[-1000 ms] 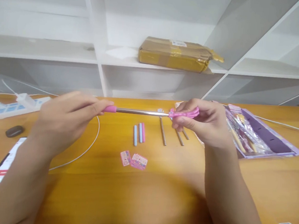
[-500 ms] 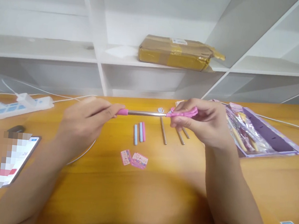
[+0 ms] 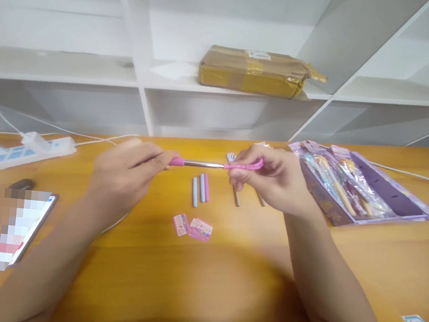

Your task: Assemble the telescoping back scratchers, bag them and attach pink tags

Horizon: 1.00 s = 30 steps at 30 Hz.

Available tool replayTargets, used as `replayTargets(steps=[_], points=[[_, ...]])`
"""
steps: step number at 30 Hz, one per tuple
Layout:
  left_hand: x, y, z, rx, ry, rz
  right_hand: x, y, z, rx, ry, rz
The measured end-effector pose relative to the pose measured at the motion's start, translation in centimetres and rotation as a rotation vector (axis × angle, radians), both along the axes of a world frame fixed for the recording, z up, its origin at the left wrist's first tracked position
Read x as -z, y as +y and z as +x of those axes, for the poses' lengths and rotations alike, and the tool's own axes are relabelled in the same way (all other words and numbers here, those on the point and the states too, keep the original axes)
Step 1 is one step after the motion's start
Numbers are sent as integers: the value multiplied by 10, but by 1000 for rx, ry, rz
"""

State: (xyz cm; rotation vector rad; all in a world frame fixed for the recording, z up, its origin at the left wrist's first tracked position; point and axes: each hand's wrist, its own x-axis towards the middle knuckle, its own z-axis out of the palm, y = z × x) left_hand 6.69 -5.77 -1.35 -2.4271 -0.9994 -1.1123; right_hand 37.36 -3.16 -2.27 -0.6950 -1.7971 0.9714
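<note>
Level in front of me is a back scratcher [image 3: 203,164] with a thin metal rod, a pink handle and a pink claw-like head. My left hand [image 3: 130,173] is closed round the pink handle, most of which it hides. My right hand [image 3: 268,179] pinches the pink head between thumb and fingers. Behind and below it, metal rods [image 3: 237,197] lie on the table, partly covered by that hand; one has a pale blue claw head [image 3: 231,156]. Two light-blue tubes [image 3: 195,192] and a pink tube [image 3: 207,187] lie side by side near the middle.
Small pink printed cards [image 3: 200,229] lie nearer me. An open purple box [image 3: 393,191] holding plastic-wrapped items sits at right. On the left are a power strip [image 3: 29,152], a black object [image 3: 22,184] and a phone [image 3: 33,229]. A taped carton [image 3: 253,72] rests on the shelf.
My left hand moved right, then my right hand moved left with the pink head. The hands are closer together, and less of the metal rod shows between handle and head.
</note>
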Motion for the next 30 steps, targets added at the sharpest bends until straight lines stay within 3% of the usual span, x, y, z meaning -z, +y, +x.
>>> replayTargets(steps=[23, 30], points=[[7, 6, 5, 49, -5, 62, 8, -4, -11, -12, 50, -5], [-1, -6, 5, -107, 22, -39, 13, -3, -16, -90, 91, -46]])
